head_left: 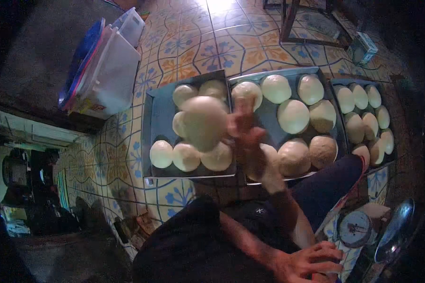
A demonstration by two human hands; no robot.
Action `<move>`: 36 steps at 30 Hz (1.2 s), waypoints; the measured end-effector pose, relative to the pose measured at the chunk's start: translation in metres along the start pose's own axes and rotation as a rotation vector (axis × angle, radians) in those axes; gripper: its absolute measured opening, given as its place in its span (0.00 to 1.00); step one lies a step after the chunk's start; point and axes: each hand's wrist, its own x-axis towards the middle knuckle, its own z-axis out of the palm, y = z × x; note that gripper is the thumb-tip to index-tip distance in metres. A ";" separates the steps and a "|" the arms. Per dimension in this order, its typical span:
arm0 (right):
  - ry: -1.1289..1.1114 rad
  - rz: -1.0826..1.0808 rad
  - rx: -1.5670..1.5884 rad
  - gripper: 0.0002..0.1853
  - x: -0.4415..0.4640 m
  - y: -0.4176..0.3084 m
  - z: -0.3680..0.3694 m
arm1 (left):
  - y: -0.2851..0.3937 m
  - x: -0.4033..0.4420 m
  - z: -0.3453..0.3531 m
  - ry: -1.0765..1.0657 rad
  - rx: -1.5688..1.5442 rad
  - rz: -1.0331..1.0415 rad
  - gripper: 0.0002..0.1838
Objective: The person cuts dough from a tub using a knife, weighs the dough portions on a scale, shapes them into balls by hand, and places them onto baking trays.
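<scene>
My right hand (246, 125) reaches over the trays, blurred, with its fingers apart. Just left of its fingertips a pale dough ball (204, 122), smeared by motion, is above the left tray (148, 118); whether the two touch I cannot tell. Several smooth round dough balls (162, 154) sit in that tray. The middle tray (262, 123) beside it holds more dough balls (293, 116), partly covered by my right arm. At the lower right, my left hand (311, 262) lies with bent, separated fingers near my right forearm. It shows no object in its grasp.
A third tray (336, 101) of dough balls stands at the right, by my knee. Near it are a round-faced scale (355, 228) and a shiny metal bowl (395, 230). Plastic bins (113, 70) stand at the left on the patterned tile floor (174, 45). Wooden furniture legs (288, 21) rise behind.
</scene>
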 end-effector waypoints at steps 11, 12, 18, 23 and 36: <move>0.233 -0.345 -0.236 0.28 -0.137 -0.039 -0.159 | -0.039 -0.020 0.004 -0.215 0.060 -0.198 0.19; 0.272 -0.457 -0.245 0.26 -0.190 -0.049 -0.189 | -0.043 -0.030 0.008 -0.277 0.029 -0.204 0.21; 1.822 -0.544 -0.735 0.14 -0.454 -0.062 -0.168 | -0.052 -0.044 0.045 -0.634 -0.176 -0.318 0.18; 2.266 -0.511 -0.661 0.15 -0.601 0.026 -0.155 | -0.056 -0.067 0.074 -0.766 -0.205 -0.523 0.12; 2.206 0.641 -0.256 0.47 -0.643 0.222 -0.208 | -0.011 -0.096 0.158 -1.161 -0.210 -0.448 0.10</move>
